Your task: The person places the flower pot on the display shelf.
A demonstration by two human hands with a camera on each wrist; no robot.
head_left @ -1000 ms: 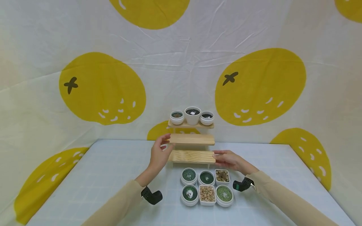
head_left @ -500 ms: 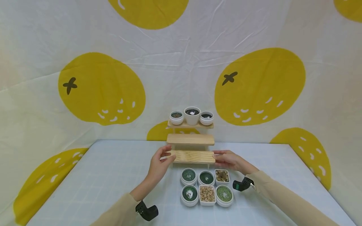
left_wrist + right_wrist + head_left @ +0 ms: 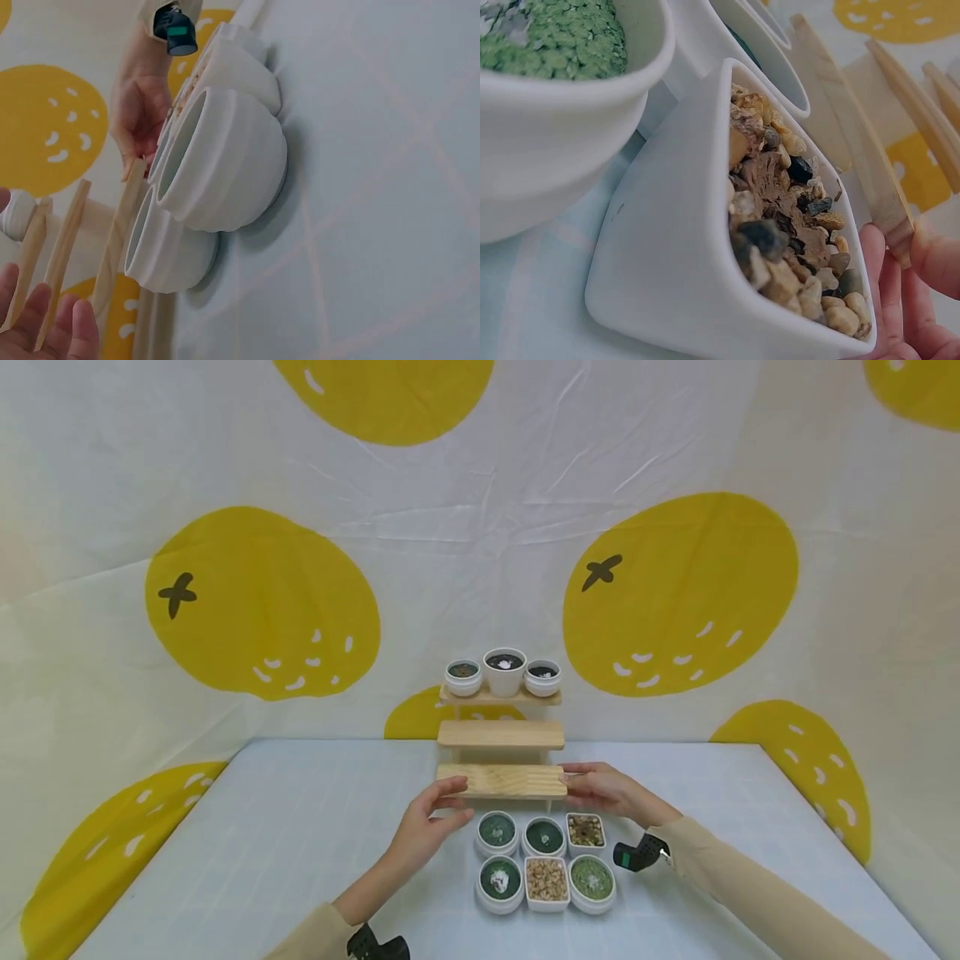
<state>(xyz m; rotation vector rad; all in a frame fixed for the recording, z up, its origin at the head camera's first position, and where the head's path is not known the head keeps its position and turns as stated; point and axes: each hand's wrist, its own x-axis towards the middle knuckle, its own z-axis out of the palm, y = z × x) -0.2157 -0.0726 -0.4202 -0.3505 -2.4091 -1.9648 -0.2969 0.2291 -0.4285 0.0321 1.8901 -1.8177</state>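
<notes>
A wooden tiered stand rises at the back of the table in the head view. Its lowest board (image 3: 510, 781) has its right end pinched between the thumb and fingers of my right hand (image 3: 611, 795), as the right wrist view confirms at the board's end (image 3: 881, 199). My left hand (image 3: 426, 828) holds nothing; its loosely bent fingers hover before the board's left end, beside a round white pot (image 3: 497, 833) with a dark green top. Near the right wrist stands a square white pot (image 3: 667, 247) filled with pebbles. The middle board (image 3: 501, 735) bears nothing.
Three white pots, including a taller one (image 3: 504, 677), stand on the top board (image 3: 480, 698). Before the stand, several round and square pots sit close together in two rows, among them a square pot (image 3: 547, 881) of tan pebbles. A fruit-print cloth (image 3: 465, 568) hangs behind.
My left hand has come down and toward me, from beside the middle board to just in front of the lowest one. The right hand keeps its hold on the board's end.
</notes>
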